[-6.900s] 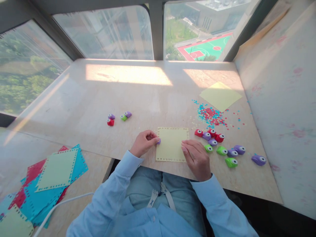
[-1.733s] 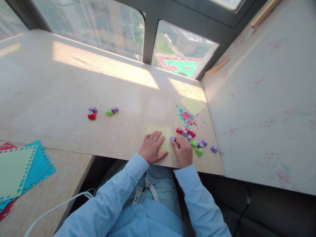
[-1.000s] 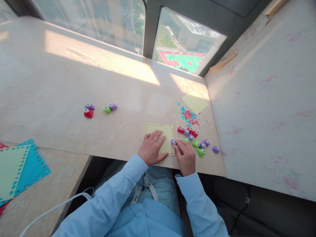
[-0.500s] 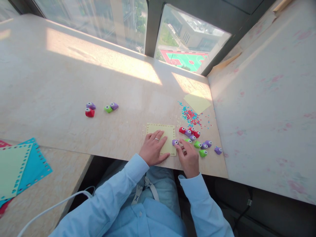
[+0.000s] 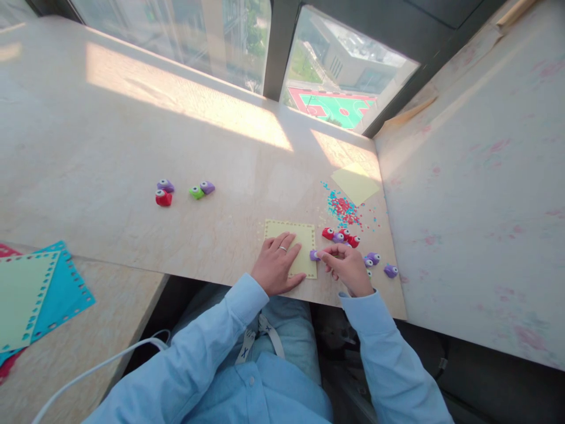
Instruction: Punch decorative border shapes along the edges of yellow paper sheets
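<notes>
A pale yellow paper square (image 5: 304,234) with small holes along its edges lies at the table's front edge. My left hand (image 5: 276,264) rests flat on it, fingers spread, a ring on one finger. At the paper's right edge sits a small purple craft punch (image 5: 313,255). My right hand (image 5: 346,268) has its thumb and fingertips closed on this punch, partly covering it. Close beyond that hand are red punches (image 5: 328,233) and purple punches (image 5: 374,258), some of them hidden behind the hand.
Red and blue paper bits (image 5: 344,209) are scattered near a plain yellow sheet (image 5: 356,182). Several more punches (image 5: 163,198) stand in pairs at the left. Punched sheets, yellow (image 5: 26,294) and blue (image 5: 66,300), lie far left. A patterned wall (image 5: 477,194) borders the right side.
My right hand has turned and its wrist has swung to the right, with the fingers now over the purple punch. The left hand stays flat on the paper.
</notes>
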`<state>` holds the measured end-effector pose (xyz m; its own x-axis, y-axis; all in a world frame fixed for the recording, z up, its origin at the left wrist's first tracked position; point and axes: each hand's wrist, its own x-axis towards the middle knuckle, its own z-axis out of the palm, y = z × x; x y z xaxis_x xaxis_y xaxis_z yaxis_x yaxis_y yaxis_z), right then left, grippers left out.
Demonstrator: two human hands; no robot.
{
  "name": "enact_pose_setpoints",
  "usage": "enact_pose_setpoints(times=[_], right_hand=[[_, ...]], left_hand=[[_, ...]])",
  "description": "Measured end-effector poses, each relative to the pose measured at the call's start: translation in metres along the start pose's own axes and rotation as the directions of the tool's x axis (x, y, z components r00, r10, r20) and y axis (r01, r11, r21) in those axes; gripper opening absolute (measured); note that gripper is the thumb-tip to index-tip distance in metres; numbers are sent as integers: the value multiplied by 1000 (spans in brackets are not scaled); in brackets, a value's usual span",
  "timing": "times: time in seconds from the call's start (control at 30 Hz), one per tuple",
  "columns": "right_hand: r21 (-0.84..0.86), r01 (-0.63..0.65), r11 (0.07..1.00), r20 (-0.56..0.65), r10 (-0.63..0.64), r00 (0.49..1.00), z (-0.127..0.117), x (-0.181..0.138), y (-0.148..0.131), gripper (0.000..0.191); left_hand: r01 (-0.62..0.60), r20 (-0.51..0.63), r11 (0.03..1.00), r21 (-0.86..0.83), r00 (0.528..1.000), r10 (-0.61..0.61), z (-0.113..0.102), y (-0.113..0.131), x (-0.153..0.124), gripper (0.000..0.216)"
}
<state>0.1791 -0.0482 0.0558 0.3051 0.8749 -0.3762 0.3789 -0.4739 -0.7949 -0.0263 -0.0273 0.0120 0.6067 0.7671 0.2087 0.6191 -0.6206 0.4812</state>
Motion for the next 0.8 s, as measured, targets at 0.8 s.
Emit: enact_pose_setpoints(times=[0.8], right_hand=[[-23, -39, 999, 152, 42, 987, -2, 14, -14, 37]], left_hand=[[7, 23, 1000, 3, 1000, -7, 0, 0, 0, 64]])
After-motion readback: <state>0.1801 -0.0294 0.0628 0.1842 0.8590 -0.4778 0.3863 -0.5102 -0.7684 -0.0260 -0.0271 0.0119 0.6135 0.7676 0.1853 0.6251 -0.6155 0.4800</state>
